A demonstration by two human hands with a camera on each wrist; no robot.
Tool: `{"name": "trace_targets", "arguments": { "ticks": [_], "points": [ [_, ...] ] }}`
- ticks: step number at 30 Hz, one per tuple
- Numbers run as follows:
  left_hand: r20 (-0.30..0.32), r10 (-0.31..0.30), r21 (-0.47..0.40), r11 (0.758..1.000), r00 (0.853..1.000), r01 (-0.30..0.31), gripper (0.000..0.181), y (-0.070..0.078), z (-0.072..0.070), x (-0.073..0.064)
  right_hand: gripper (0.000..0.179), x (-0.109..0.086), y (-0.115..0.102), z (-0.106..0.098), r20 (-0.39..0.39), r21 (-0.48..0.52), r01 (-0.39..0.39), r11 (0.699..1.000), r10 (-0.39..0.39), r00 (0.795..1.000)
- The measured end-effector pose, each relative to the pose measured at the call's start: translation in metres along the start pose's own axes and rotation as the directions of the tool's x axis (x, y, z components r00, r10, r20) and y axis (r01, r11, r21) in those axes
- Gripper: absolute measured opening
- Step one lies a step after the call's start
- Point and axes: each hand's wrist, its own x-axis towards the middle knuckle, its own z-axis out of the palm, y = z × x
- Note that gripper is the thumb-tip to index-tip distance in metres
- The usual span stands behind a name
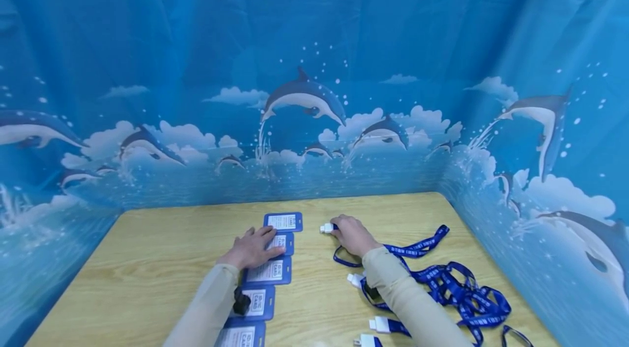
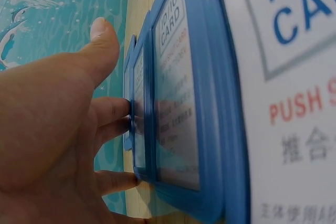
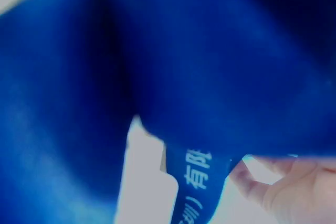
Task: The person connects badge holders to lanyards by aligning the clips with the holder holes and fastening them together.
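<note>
Several blue card holders with white ID/IC cards lie in an overlapping column on the table. My left hand [image 1: 251, 249] rests on the column's upper part, its straight fingers touching the second card holder [image 1: 282, 244]. Above it lies the farthest card holder [image 1: 283, 221]. In the left wrist view, the left hand's thumb [image 2: 102, 45] points away from the cards. My right hand [image 1: 354, 234] pinches a blue lanyard [image 1: 346, 262] just behind its white clip [image 1: 327, 228]. In the right wrist view, blurred blue strap [image 3: 210, 66] covers much of the right hand [image 3: 299, 192].
More blue lanyards [image 1: 472, 303] lie tangled at the right of the wooden table [image 1: 147, 270]. Their white clips [image 1: 379, 324] point left, near the right forearm. A blue dolphin-print curtain [image 1: 304, 172] stands behind the table and along its right side.
</note>
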Motion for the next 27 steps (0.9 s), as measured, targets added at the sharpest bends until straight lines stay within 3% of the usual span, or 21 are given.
{"name": "trace_targets", "arguments": {
  "ticks": [27],
  "points": [
    [0.011, 0.002, 0.002, 1.0, 1.0, -0.002, 0.079, 0.0009, -0.0009, 0.0007, 0.03, 0.0041, 0.0002, 0.0002, 0.019, 0.005, -0.01, 1.0, 0.01, 1.0]
  ]
}}
